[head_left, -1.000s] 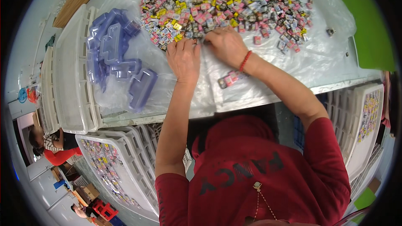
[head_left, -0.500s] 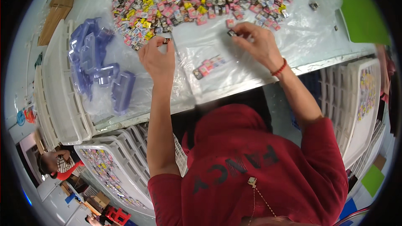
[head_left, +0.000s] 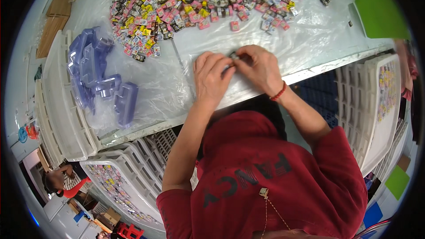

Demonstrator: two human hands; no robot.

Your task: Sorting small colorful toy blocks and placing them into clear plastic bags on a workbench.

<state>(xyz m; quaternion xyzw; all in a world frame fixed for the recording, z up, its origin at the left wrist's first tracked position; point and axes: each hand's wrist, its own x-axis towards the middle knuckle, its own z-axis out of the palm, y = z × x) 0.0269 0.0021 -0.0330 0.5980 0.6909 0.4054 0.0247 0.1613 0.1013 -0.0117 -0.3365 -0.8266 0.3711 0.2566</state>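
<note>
My left hand (head_left: 210, 78) and my right hand (head_left: 261, 68) meet over the plastic sheet near the table's front edge, fingertips almost touching. Between the right thumb and forefinger is a small dark block (head_left: 233, 55). The left fingers are closed in a pinch, and what they hold is hidden behind them. Beyond the hands spreads a large pile of small printed blocks (head_left: 190, 11) in pink, black, white and yellow. One pink block (head_left: 234, 26) lies apart at the pile's near edge.
Clear bluish plastic trays (head_left: 95, 66) lie heaped on the left of the table, beside white racks (head_left: 73, 102). Stacked white trays (head_left: 354, 102) stand below on the right. A green board (head_left: 380, 13) is at the far right; a person (head_left: 66, 179) is at far left.
Both hands have come together near the table's front edge, the left moving right and nearer, the right moving nearer. The short row of blocks there is now hidden by my hands.
</note>
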